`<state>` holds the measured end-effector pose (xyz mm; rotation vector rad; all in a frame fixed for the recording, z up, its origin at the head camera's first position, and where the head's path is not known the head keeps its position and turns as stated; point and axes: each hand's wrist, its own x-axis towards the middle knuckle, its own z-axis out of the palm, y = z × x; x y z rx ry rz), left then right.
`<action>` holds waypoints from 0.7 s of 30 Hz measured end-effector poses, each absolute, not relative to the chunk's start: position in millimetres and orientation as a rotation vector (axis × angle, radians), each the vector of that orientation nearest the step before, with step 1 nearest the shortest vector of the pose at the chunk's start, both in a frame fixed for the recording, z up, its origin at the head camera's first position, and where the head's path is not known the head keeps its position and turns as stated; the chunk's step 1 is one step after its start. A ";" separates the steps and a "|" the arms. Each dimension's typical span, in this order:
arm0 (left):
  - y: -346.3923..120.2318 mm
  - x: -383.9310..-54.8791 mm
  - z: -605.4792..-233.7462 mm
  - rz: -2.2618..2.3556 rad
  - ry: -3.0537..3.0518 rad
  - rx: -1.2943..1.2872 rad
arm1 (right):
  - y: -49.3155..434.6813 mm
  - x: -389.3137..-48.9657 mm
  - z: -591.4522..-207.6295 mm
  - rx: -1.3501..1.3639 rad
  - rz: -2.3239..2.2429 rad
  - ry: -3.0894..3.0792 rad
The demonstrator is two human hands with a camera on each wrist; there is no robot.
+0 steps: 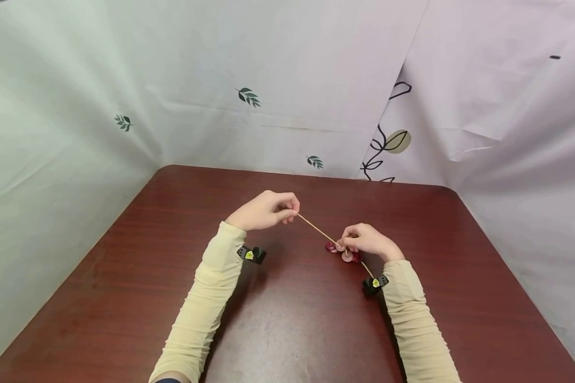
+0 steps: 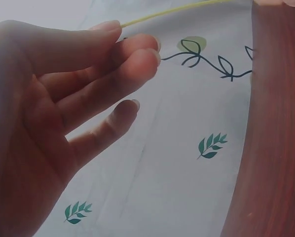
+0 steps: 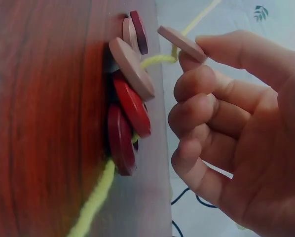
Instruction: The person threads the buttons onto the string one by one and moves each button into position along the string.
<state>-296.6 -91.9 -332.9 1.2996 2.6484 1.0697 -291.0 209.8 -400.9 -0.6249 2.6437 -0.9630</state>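
Up on the left, my left hand (image 1: 268, 210) pinches the end of a yellow string (image 1: 316, 227) between thumb and fingertips. The string runs taut, slanting down to my right hand (image 1: 370, 242), which pinches a pale pink button (image 3: 182, 43) by its edge. In the right wrist view, the string passes through this button and bends down to a larger-looking pink button (image 3: 131, 69). Below that, a red button (image 3: 132, 106) and a dark red button (image 3: 119, 140) lean together on the string. Its tail (image 3: 95, 200) trails out past them.
Close beside the strung buttons lie another dark red button (image 3: 139, 32) and a pale one (image 3: 129, 35). The brown wooden table (image 1: 278, 335) backs onto a white leaf-printed sheet (image 1: 287, 69). Small black cameras (image 1: 252, 255) are strapped over both pale yellow sleeves.
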 end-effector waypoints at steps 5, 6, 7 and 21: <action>-91.6 -296.0 -332.6 1.053 2.652 1.304 | 211.3 -290.0 -401.2 -0.602 -0.955 2.589; -91.8 -295.9 -332.6 1.050 2.654 1.304 | 211.7 -290.0 -401.5 -0.598 -0.953 2.580; -92.0 -295.7 -332.5 1.045 2.656 1.301 | 212.2 -289.9 -401.7 -0.597 -0.946 2.575; -87.3 -294.5 -333.0 1.079 2.633 1.351 | 219.9 -289.0 -403.5 -0.569 -0.871 2.614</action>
